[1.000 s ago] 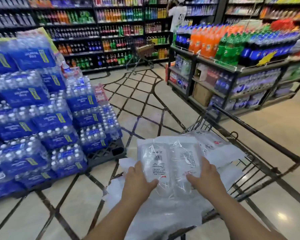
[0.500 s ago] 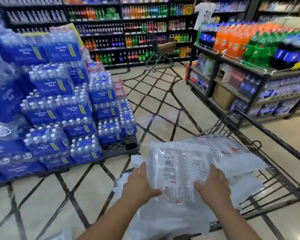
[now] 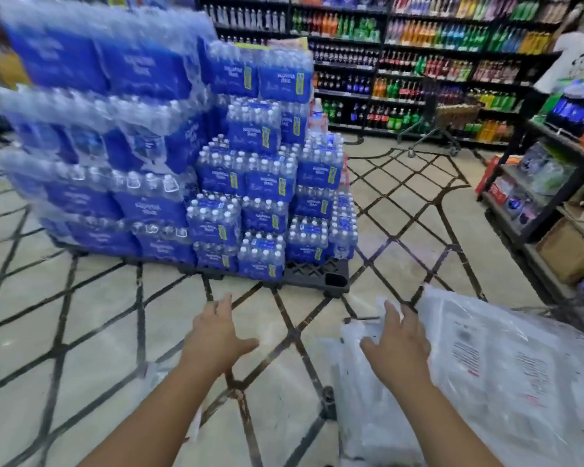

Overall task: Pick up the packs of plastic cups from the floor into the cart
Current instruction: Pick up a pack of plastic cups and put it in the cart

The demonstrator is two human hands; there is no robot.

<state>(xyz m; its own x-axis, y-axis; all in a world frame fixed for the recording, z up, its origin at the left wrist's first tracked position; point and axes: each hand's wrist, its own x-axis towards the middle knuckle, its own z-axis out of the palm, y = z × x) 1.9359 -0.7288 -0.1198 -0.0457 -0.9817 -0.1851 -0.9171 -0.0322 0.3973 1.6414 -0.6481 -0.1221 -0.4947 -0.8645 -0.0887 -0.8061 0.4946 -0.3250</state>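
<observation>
Left hand (image 3: 216, 335) wide, empty, over floor (image 3: 81, 332); right hand (image 3: 398, 348) wide, at packs (image 3: 506, 365) in cart (image 3: 328, 404). Looks between loads; next needs a reach down for another floor pack.

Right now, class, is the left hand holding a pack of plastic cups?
No, the left hand is spread open above the floor, empty; the packs of plastic cups lie off to its right.
</observation>
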